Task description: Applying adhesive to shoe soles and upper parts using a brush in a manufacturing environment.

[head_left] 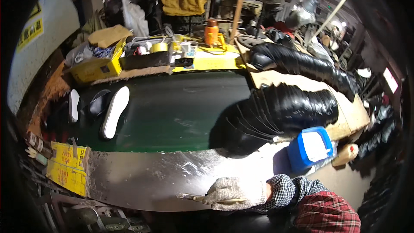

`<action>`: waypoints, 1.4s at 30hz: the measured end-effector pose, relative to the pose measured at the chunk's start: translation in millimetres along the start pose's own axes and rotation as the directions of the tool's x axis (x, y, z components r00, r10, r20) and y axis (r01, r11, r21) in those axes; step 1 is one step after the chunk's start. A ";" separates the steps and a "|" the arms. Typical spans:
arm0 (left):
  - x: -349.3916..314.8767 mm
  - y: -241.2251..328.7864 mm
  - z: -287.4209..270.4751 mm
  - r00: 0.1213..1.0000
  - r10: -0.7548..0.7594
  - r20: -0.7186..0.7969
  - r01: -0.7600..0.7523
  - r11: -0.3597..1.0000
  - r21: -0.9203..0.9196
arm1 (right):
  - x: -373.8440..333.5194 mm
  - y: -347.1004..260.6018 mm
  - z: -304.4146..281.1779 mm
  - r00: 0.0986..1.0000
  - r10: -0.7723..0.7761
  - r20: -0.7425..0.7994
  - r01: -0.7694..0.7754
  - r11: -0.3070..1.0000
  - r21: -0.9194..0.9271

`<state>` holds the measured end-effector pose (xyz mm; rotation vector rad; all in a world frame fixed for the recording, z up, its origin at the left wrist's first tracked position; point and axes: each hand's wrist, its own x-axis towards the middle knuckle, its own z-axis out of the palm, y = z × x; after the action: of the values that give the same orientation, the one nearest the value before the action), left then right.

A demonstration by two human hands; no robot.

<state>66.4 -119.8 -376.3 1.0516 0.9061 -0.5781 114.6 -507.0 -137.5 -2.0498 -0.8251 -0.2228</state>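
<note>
My right hand (235, 193), in a whitish knitted work glove, is over the front edge of the metal tabletop (138, 174). Its fingers are closed round a slim tool (189, 196) that points left; it looks like a small brush, though its tip is hard to make out. A checked sleeve covers that forearm. My left hand is out of view. Beyond the metal top, on the dark green belt (181, 112), lie a large white shoe sole (115, 112) and a smaller white sole (73, 105). A dark shoe-like piece (99, 102) sits between them.
A blue plastic container (297, 155) stands right of my glove. Ribbed black ducting (276, 112) bulges over the belt's right end. Yellow cardboard (69, 168) covers the left corner. A yellow box (99, 69) and an orange jack-like tool (212, 34) stand behind the belt.
</note>
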 end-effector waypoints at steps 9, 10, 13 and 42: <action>-20.6 -22.6 -9.2 0.985 0.081 0.154 -0.111 0.973 0.200 | -151.9 -87.4 -14.4 0.950 0.181 -0.253 -0.206 0.976 -0.076; -28.6 -14.5 -4.3 0.978 0.094 0.188 -0.137 0.963 0.231 | -167.2 -98.0 -22.6 0.932 0.171 -0.321 -0.203 0.977 -0.067; -62.9 35.1 60.4 0.881 0.187 0.434 -0.349 0.877 0.331 | -216.8 -123.6 -35.1 0.821 0.238 -0.519 -0.319 0.945 -0.073; -312.5 24.9 354.8 -0.093 0.407 0.909 -0.894 -0.435 0.103 | -346.2 -100.2 -204.2 0.496 0.167 -0.852 -0.522 0.841 -0.139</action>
<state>46.5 -436.9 -25.3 2.0199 -1.1414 0.1657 -182.4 -793.8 -103.5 -2.0630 0.2792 -1.0915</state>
